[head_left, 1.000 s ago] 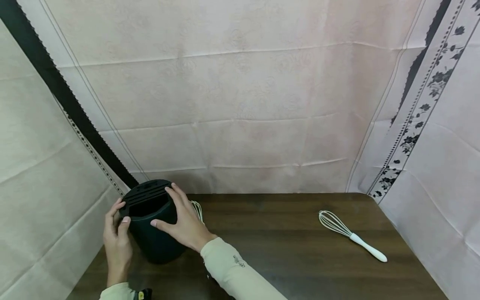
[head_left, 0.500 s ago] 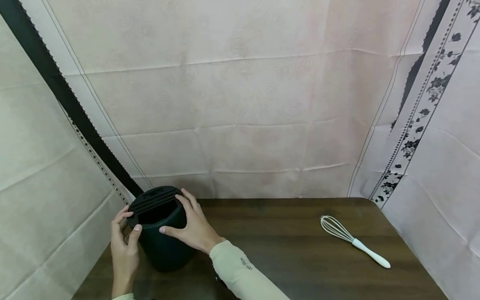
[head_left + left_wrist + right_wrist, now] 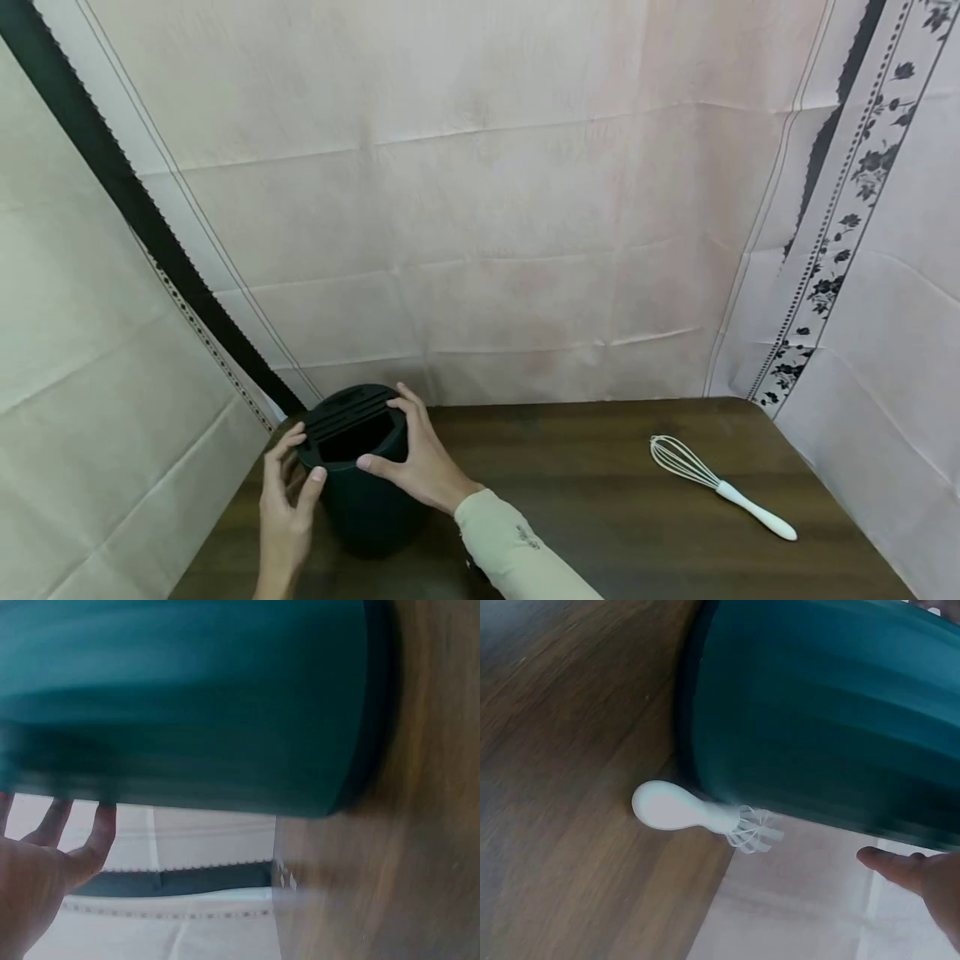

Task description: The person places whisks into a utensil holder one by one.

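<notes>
Left grip point(image 3: 287, 518), right grip point(image 3: 429, 462), both spread wide, grasping dark green container point(image 3: 375, 512) near rim

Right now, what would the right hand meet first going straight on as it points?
The dark green container: the right hand appears to be gripping it near its top. Beyond that, probably the cloth backdrop, though depth is unclear.

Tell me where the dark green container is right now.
In the head view, the dark green container is left of centre, held between the left hand and the right hand, with a white whisk farther right on the table.
</notes>
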`<state>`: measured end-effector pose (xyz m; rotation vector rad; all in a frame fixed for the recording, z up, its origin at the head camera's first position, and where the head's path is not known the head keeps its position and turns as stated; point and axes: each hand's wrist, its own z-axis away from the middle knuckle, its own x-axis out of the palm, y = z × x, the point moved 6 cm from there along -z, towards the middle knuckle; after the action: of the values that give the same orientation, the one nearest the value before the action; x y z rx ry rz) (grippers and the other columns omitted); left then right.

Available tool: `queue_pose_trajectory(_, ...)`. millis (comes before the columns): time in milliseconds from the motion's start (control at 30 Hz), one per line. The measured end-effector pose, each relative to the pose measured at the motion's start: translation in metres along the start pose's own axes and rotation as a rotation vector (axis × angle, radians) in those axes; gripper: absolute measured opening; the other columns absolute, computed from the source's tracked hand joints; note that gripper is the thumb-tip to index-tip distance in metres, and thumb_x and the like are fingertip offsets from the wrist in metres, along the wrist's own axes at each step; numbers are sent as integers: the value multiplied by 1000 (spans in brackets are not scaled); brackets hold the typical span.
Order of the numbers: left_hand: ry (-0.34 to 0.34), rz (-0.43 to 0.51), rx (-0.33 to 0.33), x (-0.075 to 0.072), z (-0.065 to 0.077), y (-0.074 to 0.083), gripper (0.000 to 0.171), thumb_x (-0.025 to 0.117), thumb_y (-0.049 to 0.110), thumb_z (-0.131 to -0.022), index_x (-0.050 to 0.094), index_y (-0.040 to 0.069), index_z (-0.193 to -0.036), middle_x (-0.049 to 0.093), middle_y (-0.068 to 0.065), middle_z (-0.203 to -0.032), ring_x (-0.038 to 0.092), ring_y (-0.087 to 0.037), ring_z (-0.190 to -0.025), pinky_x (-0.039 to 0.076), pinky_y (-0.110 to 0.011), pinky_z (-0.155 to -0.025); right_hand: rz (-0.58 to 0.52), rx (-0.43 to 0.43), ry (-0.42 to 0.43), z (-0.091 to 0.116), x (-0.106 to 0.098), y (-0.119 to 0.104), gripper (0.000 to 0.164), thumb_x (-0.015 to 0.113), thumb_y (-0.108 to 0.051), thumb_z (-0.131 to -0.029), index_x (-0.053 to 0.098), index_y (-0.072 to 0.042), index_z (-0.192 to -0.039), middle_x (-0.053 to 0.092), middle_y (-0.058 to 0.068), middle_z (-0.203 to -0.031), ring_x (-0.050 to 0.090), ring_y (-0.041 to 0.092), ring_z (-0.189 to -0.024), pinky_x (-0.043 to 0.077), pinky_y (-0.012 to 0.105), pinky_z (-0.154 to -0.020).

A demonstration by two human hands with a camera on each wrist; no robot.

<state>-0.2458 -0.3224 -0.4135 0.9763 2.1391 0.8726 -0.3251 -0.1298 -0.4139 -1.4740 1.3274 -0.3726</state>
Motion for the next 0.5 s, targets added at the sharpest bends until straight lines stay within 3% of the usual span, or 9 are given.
queue_pose_trajectory(200,-43,-30,-21,19,8,4,53,65,10,-104,48,17,-154,39,12,-165,46,-9,-140,45,-19,-98,-26,-18,49,12,-15,10,94,66,-69,-95,16,-31,-166,6,-17,-175,22,24,-159,33,64,-120)
queue_pose_trajectory(500,-53,5,0,31,8,10,52,66,9,-103,50,15,-152,38,10,-165,45,-29,-144,43,-19,-100,4,-39,97,22,-26,7,86,67,-60,-97,23,-28,-163,10,-13,-174,21,26,-158,30,66,-120)
